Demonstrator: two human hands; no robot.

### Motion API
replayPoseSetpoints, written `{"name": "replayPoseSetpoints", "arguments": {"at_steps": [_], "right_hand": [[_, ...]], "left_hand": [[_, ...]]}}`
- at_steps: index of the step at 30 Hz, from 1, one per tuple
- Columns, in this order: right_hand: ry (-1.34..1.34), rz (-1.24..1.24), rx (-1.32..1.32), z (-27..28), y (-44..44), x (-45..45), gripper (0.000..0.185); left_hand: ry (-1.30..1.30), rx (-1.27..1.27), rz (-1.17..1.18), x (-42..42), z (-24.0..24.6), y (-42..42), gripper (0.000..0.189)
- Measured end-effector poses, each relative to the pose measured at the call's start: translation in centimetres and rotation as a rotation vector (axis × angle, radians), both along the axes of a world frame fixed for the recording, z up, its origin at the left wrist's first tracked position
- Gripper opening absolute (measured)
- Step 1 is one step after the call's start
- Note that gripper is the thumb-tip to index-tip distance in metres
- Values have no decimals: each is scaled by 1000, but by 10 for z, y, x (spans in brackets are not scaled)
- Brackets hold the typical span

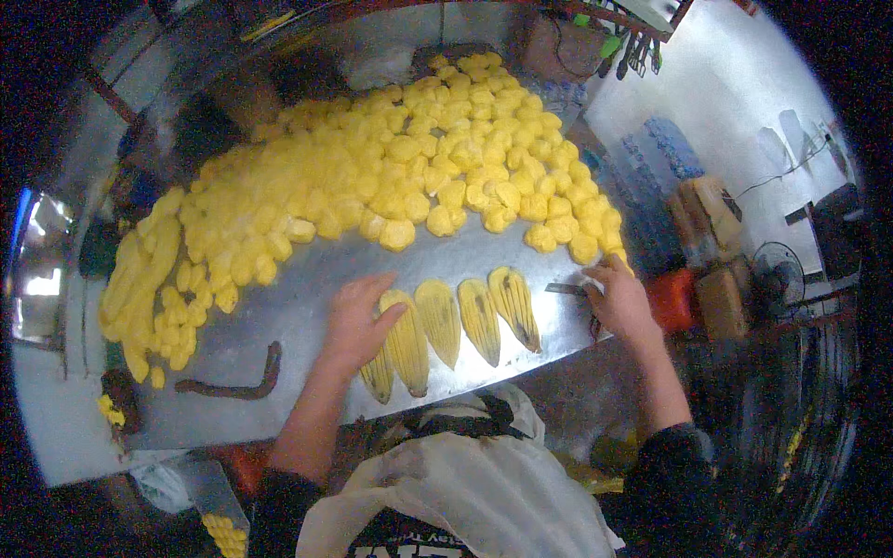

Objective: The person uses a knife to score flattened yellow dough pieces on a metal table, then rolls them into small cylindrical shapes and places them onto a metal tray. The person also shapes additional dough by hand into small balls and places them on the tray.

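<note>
Several leaf-shaped yellow pieces [438, 322] lie in a row near the table's front edge, grooved lengthwise, with pointed, darkened lower ends. They look banana-like, though I cannot settle what they are. My left hand [357, 322] is over the row's left end, thumb and forefinger spread around the top of one grooved piece [406, 349]; its palm partly hides the leftmost piece [379, 376]. On the right, my right hand [621, 301] bends its fingers down beside a narrow flat strip [565, 288], perhaps a blade. Whether the fingers grip it is hidden.
Rounded yellow pieces [398, 235] cover the metal table's [307, 279] far side, with longer ones [150, 254] at left. A bent brown strip [268, 380] lies front left. Cardboard boxes [722, 300], a red container [671, 300] and a fan [778, 272] stand beyond the right edge.
</note>
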State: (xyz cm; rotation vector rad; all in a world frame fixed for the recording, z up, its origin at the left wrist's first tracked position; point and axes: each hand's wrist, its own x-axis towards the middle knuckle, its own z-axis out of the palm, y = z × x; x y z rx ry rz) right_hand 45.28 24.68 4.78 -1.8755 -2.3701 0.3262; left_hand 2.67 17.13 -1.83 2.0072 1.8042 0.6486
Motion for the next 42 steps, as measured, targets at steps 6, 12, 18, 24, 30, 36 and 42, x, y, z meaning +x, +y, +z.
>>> {"name": "replayPoseSetpoints", "arguments": {"at_steps": [6, 12, 18, 24, 30, 36, 42], "right_hand": [[277, 535, -43, -40, 46, -57, 27], [183, 673, 28, -60, 58, -84, 28], [341, 705, -145, -54, 59, -69, 26], [326, 718, -13, -67, 58, -76, 25], [416, 717, -97, -57, 52, -69, 29], [305, 773, 12, -66, 43, -66, 29], [436, 725, 42, -70, 40, -67, 28]], "left_hand": [[107, 1, -211, 71, 6, 42, 56], [151, 32, -231, 102, -7, 54, 41], [-15, -122, -268, 108, -11, 53, 35], [-18, 111, -143, 117, -16, 60, 32], [-53, -52, -265, 109, -17, 53, 35], [65, -98, -284, 114, -11, 49, 30], [34, 138, -228, 116, -17, 44, 27]]}}
